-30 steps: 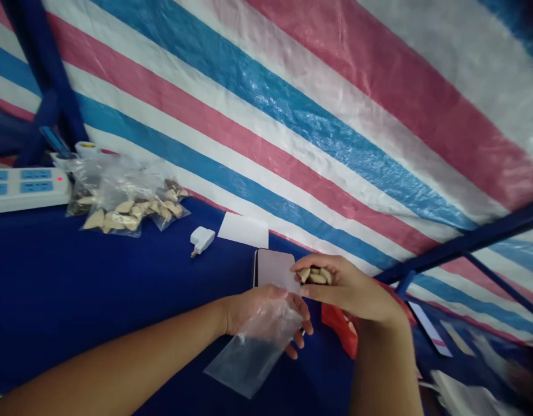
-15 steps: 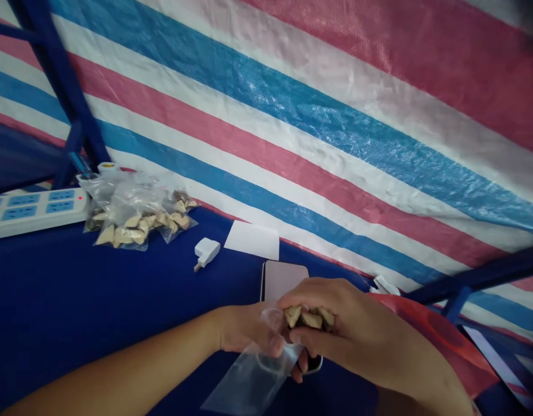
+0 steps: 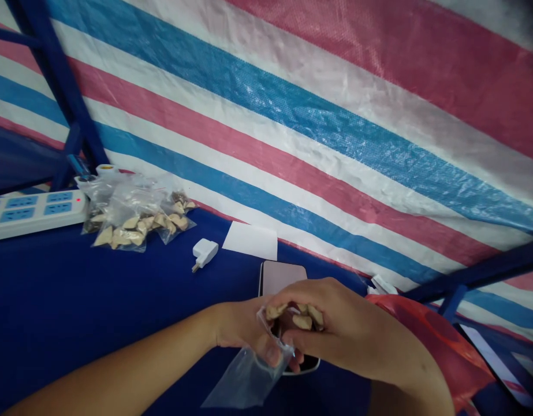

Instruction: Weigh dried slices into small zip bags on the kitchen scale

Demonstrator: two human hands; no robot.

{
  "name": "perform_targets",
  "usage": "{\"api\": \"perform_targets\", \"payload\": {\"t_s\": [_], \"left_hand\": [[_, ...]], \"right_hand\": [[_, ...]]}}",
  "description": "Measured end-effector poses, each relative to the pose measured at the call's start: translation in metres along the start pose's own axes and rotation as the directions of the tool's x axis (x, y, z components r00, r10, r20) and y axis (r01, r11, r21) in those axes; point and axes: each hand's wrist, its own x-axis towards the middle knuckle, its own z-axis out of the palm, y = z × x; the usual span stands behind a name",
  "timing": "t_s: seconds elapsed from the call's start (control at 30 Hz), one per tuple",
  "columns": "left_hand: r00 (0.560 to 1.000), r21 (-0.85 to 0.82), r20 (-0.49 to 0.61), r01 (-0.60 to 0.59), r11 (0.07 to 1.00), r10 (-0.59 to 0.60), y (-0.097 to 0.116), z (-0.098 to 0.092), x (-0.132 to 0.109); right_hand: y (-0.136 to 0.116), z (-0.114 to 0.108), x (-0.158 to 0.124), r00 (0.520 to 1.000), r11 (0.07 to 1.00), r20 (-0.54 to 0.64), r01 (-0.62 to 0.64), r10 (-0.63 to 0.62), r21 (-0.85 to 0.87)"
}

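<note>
My left hand [image 3: 242, 326] pinches the mouth of a small clear plastic bag [image 3: 244, 378], which hangs slack and flat below the fingers. Held in the curled fingers of my right hand [image 3: 357, 329] are several beige dried chunks [image 3: 302, 322], right at the bag's opening. Some of them sit at the rim, between thumb and fingers. Both hands meet above a flat rounded device [image 3: 283, 277] with a pale top and a dark lower end; its middle is hidden by the hands.
Several filled clear bags [image 3: 131, 225] of similar chunks lie at the back left beside a white power strip [image 3: 41, 212]. A white plug adapter [image 3: 204, 252] and white paper [image 3: 251, 240] lie on the blue tabletop [image 3: 119, 306]. At the right are a red plastic bag [image 3: 439, 341] and a phone [image 3: 494, 361].
My right hand has shifted slightly left, closer over the bag's mouth, and the chunks in it have spread toward the rim. The bag's opening looks wider.
</note>
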Motion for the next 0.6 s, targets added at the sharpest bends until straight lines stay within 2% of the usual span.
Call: {"api": "perform_targets", "payload": {"t_s": [0.17, 0.3, 0.37, 0.5, 0.6], "left_hand": [[0.999, -0.002, -0.037, -0.026, 1.000, 0.026, 0.002, -0.001, 0.001], [0.998, -0.091, -0.066, -0.005, 0.996, -0.001, 0.000, -0.002, 0.001], [0.998, -0.130, -0.067, -0.005, 0.992, -0.004, -0.002, -0.002, 0.001], [0.995, -0.162, -0.096, -0.027, 0.987, 0.011, -0.005, -0.003, 0.000], [0.993, -0.156, -0.118, -0.025, 0.987, 0.006, -0.006, -0.003, 0.000]], "right_hand": [[0.001, 0.003, 0.003, 0.998, 0.997, -0.065, -0.033, 0.029, -0.073], [0.002, 0.007, 0.011, 0.962, 0.979, -0.274, -0.055, 0.000, -0.195], [0.004, 0.010, 0.016, 0.943, 0.962, -0.333, -0.064, -0.029, -0.264], [0.010, 0.014, 0.023, 0.962, 0.960, -0.273, -0.062, -0.016, -0.275], [0.013, 0.013, 0.024, 0.962, 0.964, -0.274, -0.085, 0.013, -0.251]]}}
